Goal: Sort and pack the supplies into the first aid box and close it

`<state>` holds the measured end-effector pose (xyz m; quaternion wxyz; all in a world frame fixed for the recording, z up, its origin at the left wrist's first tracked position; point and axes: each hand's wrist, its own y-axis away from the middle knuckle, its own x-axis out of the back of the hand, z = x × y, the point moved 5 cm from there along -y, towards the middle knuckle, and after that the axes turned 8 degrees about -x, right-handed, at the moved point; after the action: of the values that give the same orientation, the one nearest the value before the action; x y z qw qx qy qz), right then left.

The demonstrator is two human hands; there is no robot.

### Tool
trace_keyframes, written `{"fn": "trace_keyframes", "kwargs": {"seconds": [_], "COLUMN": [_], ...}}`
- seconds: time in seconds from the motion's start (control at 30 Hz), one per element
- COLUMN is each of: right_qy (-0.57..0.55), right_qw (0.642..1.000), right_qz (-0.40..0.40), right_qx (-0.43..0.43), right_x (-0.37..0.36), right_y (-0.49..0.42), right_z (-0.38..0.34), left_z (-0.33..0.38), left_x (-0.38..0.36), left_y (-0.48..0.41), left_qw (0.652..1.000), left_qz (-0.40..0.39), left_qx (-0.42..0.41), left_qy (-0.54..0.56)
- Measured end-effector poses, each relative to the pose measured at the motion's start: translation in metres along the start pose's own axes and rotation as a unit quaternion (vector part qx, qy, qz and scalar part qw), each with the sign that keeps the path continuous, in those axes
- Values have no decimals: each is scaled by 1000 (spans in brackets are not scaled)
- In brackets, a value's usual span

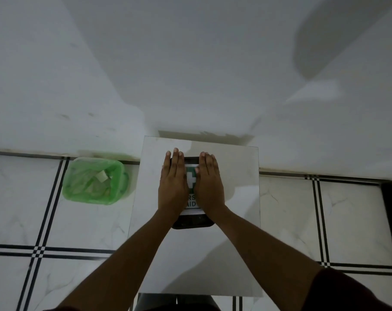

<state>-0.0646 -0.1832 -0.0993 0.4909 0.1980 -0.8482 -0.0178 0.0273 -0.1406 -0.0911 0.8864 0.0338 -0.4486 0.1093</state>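
A dark first aid box lies closed on a small white table. Its lid carries a green label with a white cross and the letters of "FIRST AID", mostly covered. My left hand lies flat on the left half of the lid, palm down, fingers straight and together. My right hand lies flat on the right half in the same way. Both hands rest on the lid without gripping it. No loose supplies show on the table.
A bin lined with a green bag stands on the tiled floor left of the table, with scraps inside. The table's far edge meets a white wall. Black-lined floor tiles lie on both sides.
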Motion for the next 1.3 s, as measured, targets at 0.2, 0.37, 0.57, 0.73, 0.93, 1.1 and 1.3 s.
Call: {"fn": "trace_keyframes", "kwargs": {"seconds": [0.2,0.37,0.57,0.73,0.93,1.1,1.3], "right_qy": [7,-22,9,28,39,58,45], "right_qw": [1000,999,1000,1000,999,998,998], "right_qz": [-1,-3,-11,13,15,29,37], "right_qx": [21,31,24,5,20,19,-1], "right_x": [0,8,10,9,-6,-8,-5], "right_y": [-5,-5,3,32,57,57,64], "right_z": [3,-5,-3,5,15,16,17], "left_z": [-7,-18,-16,-13,-15,-16,-15], "left_x": [1,-2,0,7,-3,-2,5], "left_y": [-3,-6,2,46,60,61,68], "left_qw": [999,996,999,997,996,994,991], "left_qz": [-17,7,-18,-28,-60,-84,-89], "left_qx": [13,25,20,50,44,20,15], "left_qy": [26,84,44,-55,-43,-69,-103]}}
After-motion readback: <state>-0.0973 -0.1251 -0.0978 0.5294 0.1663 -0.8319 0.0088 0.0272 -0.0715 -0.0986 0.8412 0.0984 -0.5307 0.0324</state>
